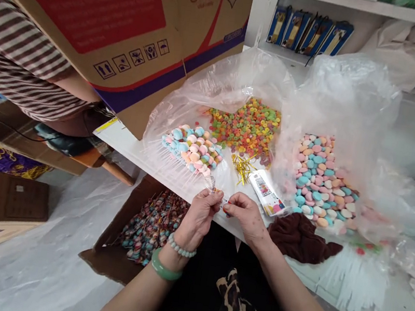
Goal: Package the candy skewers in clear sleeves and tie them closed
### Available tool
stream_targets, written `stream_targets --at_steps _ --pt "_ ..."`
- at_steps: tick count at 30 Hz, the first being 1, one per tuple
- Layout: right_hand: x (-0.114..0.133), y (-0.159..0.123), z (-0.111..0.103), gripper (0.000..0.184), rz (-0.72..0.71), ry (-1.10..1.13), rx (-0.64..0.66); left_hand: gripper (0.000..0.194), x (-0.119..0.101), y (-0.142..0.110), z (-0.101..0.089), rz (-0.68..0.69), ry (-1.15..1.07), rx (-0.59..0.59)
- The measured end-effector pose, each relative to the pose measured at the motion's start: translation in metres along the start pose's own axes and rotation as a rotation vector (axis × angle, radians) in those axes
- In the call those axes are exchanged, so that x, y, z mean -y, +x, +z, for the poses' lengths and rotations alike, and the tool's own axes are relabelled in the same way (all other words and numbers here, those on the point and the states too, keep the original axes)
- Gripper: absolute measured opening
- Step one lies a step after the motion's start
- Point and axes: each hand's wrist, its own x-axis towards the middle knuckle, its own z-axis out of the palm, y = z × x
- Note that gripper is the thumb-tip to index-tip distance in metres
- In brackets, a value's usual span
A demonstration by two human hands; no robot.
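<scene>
Close together at the table's front edge, my left hand (205,207) and my right hand (243,214) both pinch a small clear plastic wrapper (225,200) with dark and coloured specks. What is inside it, I cannot make out. Just beyond lie several white sticks (179,159) topped with pastel candies (193,145). Behind them is a heap of ring-shaped gummies (249,125) on clear plastic. Gold twist ties (242,169) and a white printed packet (267,192) lie near my right hand. A brown cloth (299,237) is to its right.
A cardboard box (122,269) of wrapped candy sticks (155,226) stands below left. Loose pastel candies (318,178) lie in plastic at right, with white sticks (358,284) nearby. A tall carton (134,23) blocks the left. Behind it sits a person in a striped shirt (15,46).
</scene>
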Motion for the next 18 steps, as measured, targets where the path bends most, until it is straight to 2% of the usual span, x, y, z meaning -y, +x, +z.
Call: stream_targets --at_steps 2,6,11,13,16,18 --pt "0.001 0.000 0.000 0.025 0.047 0.027 -0.018 0.041 0.001 0.000 0.000 0.013 0.025 0.035" --pt "-0.003 0.002 -0.003 0.031 0.102 -0.018 -0.047 0.040 0.002 0.001 -0.003 0.120 0.195 -0.020" --pt "-0.006 0.001 -0.006 0.035 0.033 -0.213 -0.068 0.045 -0.006 0.001 -0.006 -0.053 0.224 0.065" --pt "-0.005 -0.001 -0.006 0.034 0.029 -0.265 -0.049 0.042 -0.013 -0.002 -0.009 -0.058 0.207 0.075" --pt "-0.002 0.001 0.000 0.031 0.001 -0.204 0.026 0.033 -0.031 -0.006 -0.018 0.052 0.161 0.020" --pt "0.002 0.007 0.011 0.028 0.002 -0.089 0.042 0.031 -0.047 -0.007 -0.027 0.155 0.072 -0.063"
